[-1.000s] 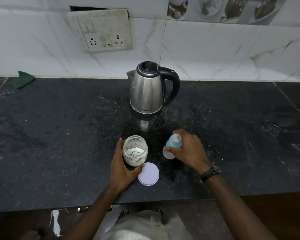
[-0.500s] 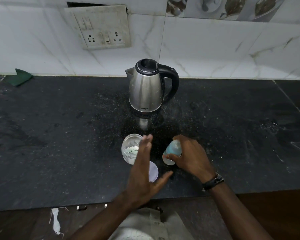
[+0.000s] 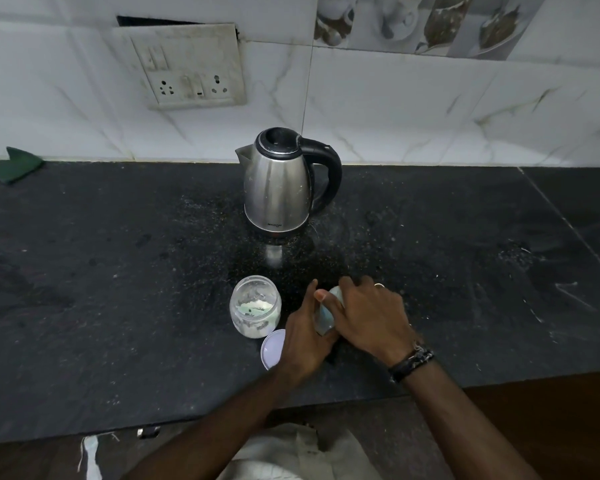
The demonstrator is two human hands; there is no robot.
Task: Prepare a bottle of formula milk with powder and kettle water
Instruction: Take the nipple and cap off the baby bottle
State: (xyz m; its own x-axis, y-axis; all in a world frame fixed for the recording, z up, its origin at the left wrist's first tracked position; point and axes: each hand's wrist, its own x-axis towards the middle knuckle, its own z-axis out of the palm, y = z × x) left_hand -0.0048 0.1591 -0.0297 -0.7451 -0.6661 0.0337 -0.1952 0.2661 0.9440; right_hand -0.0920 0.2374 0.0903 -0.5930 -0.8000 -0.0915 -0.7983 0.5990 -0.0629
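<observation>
A small baby bottle (image 3: 326, 315) with a pale blue top stands on the black counter (image 3: 118, 289), mostly covered by both hands. My left hand (image 3: 307, 337) wraps its lower body from the left. My right hand (image 3: 371, 315) grips its top from the right. Just left of them is an open clear jar (image 3: 255, 306) with white formula powder and a scoop inside. Its round white lid (image 3: 272, 348) lies flat in front of the jar, partly under my left hand. A steel kettle (image 3: 279, 188) with a black handle stands behind, lid closed.
A wall socket plate (image 3: 187, 67) hangs on the tiled wall above the kettle. A green cloth (image 3: 14, 164) lies at the counter's far left back edge. The counter's front edge runs close to my forearms. A watch strap (image 3: 411, 362) circles my right wrist.
My left hand let go of the powder jar, swung right over the lid and closed on the bottle. My right hand stayed on the bottle's top.
</observation>
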